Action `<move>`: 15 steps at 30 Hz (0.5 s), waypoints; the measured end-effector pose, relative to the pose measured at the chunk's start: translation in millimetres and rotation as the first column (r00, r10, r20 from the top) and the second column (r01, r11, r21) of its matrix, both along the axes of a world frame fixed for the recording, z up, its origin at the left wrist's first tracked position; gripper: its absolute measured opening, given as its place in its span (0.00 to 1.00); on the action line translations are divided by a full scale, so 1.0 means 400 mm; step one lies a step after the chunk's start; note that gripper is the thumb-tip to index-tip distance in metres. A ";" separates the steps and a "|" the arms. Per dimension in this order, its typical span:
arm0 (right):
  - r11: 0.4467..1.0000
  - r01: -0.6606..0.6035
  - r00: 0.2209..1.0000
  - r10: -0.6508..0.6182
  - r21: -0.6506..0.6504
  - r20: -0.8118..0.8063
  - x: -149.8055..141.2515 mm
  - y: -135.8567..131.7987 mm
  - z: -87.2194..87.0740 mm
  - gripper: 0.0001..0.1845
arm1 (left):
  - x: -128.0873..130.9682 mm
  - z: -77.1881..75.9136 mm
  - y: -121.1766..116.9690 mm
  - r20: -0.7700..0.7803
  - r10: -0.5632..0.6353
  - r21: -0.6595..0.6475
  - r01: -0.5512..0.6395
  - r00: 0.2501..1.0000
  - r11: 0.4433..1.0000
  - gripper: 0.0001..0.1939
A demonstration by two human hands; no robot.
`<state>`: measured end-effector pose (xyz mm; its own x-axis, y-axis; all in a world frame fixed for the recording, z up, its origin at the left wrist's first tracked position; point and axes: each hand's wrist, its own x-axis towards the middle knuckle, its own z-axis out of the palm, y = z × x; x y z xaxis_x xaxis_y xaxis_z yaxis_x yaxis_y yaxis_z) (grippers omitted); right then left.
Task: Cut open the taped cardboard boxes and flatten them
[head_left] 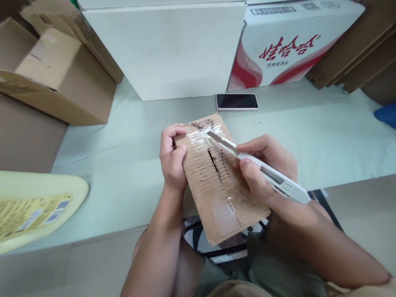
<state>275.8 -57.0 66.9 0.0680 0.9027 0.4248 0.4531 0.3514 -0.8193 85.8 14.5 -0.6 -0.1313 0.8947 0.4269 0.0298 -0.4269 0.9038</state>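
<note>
A brown cardboard box [201, 181] is tilted at the table's front edge, its near end over my lap. Clear tape crosses its upper face, and a dark ragged slit runs along the middle. My left hand [173, 159] grips the box's upper left edge, thumb on top, other fingers partly hidden behind it. In my right hand [266, 165] is a white utility knife [275, 177] with its blade out. The blade's tip meets the taped part near the far end of the box, above the slit.
Behind the box lies a phone [236, 101] on the pale green tablecloth [123, 165]. A white box [173, 49] and a red-and-white carton [278, 53] stand at the back. Open cardboard boxes [86, 82] and a yellow-green bottle [40, 210] are at left, more cardboard [355, 49] at right.
</note>
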 end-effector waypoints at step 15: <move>0.996 -0.025 1.000 0.027 -0.081 0.014 0.003 0.005 -0.005 0.08 | -0.003 -0.003 0.000 -0.013 -0.008 -0.018 0.008 1.000 1.000 0.11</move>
<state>277.2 -55.0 65.0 0.0383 0.9356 0.3510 0.4570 0.2960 -0.8388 84.7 14.4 -1.9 -0.1187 0.9033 0.4122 0.0380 -0.4107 0.9110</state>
